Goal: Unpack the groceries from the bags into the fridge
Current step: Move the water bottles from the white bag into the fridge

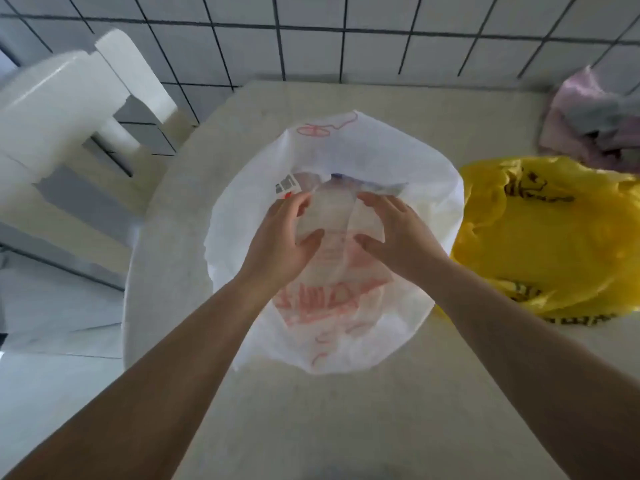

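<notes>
A white plastic bag (346,150) with red print stands on the pale countertop (311,410) in the middle of the view. My left hand (280,237) and my right hand (398,233) meet over its top, each with fingers and thumb curled round the bunched white handles (337,223). Under the plastic, a package with a dark label shows faintly behind the handles. What else the bag holds is hidden.
A yellow plastic bag (554,237) lies to the right of the white one. A pinkish bag (599,119) sits behind it by the tiled wall (311,39). A white plastic chair (69,109) stands off the counter's left edge, above a grey floor.
</notes>
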`<control>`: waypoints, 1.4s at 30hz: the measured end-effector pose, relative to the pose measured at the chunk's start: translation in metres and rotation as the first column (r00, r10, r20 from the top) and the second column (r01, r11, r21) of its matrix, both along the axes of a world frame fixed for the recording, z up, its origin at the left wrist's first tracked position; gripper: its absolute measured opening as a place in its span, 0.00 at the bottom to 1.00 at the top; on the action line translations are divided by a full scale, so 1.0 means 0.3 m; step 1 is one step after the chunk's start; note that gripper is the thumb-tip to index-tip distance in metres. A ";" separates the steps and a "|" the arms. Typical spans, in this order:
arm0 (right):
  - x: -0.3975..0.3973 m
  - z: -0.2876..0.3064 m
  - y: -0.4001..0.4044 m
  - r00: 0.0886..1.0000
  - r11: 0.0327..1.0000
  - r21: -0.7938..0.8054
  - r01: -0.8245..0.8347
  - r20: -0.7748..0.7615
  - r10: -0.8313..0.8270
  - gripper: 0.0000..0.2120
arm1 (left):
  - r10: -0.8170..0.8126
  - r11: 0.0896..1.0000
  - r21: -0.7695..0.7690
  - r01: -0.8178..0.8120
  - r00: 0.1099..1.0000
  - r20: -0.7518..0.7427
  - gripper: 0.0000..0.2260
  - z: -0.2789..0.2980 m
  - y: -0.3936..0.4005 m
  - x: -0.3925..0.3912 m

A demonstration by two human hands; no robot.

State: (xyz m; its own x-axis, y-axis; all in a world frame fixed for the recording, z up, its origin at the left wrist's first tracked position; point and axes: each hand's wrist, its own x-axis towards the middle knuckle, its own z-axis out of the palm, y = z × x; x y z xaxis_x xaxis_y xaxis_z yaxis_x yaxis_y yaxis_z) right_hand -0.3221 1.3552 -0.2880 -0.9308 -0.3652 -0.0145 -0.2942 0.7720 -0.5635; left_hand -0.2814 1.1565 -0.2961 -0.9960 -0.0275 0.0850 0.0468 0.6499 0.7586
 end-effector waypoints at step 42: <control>-0.723 -0.131 -0.014 0.928 0.916 -0.372 0.150 0.373 0.000 0.20 | -0.146 0.966 -0.186 0.180 0.972 0.184 0.25 -0.172 -0.148 -0.616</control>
